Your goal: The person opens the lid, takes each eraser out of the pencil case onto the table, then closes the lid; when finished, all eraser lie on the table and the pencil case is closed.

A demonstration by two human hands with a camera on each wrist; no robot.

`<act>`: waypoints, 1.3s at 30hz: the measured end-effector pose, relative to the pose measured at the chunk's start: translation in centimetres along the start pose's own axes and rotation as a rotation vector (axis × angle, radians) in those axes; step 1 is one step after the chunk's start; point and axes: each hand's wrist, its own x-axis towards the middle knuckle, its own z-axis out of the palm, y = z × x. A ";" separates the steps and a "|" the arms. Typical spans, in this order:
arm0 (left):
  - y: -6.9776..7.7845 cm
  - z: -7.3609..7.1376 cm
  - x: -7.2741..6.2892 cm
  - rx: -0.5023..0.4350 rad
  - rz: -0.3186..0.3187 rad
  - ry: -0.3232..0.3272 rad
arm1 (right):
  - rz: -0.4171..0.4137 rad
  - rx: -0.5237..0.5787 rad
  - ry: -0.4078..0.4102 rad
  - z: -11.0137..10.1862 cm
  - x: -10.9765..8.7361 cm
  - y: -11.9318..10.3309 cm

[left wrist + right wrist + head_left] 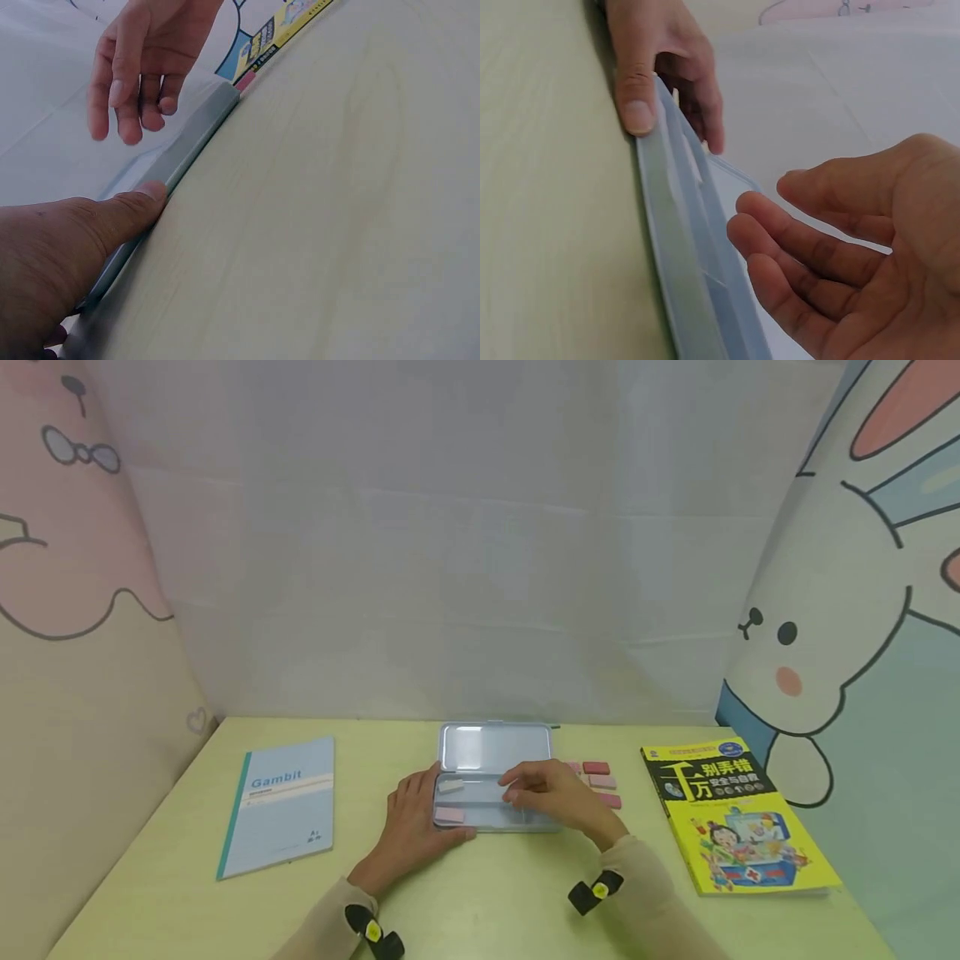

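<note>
A light blue pencil case [480, 792] lies on the table with its hinged lid [495, 749] laid back. My left hand [411, 821] holds the case's left end, the thumb [139, 206] along its front wall and the other fingers around the far side. Inside, a white eraser [451, 786] lies in the back compartment and a pale pink eraser [449, 815] in the front one, both at the left. Over the right part of the case hovers my right hand [555, 793]. Its fingers [817, 262] are loosely bent, with nothing between them and the thumb.
Right of the case, several pink and red erasers [602, 782] lie in rows, partly hidden by my right hand. A pale blue notebook [281, 810] lies at the left of the table, and a yellow and black book [738, 827] at the right. A white curtain [465, 568] hangs behind.
</note>
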 end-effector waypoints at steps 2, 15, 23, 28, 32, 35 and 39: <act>0.1 -0.1 0.0 -0.001 0.005 0.003 | -0.006 -0.029 0.009 1.0 0.4 -0.1; -0.1 -0.1 0.1 0.001 0.017 -0.005 | -0.028 -0.129 0.002 3.9 1.6 -1.1; -0.1 -0.1 0.0 -0.010 0.013 -0.002 | -0.114 -0.263 -0.016 5.1 2.1 -1.0; -0.4 0.1 0.1 -0.004 0.024 0.011 | -0.123 -0.347 -0.002 6.1 2.6 -1.5; -0.5 0.2 0.0 0.001 0.023 0.015 | -0.084 -0.367 0.016 6.8 2.8 -1.8; -0.4 0.2 0.0 -0.002 0.025 0.017 | -0.062 -0.372 0.038 7.2 2.7 -2.1; -0.3 0.1 0.0 0.000 0.035 0.022 | -0.039 -0.366 0.078 7.6 2.7 -2.3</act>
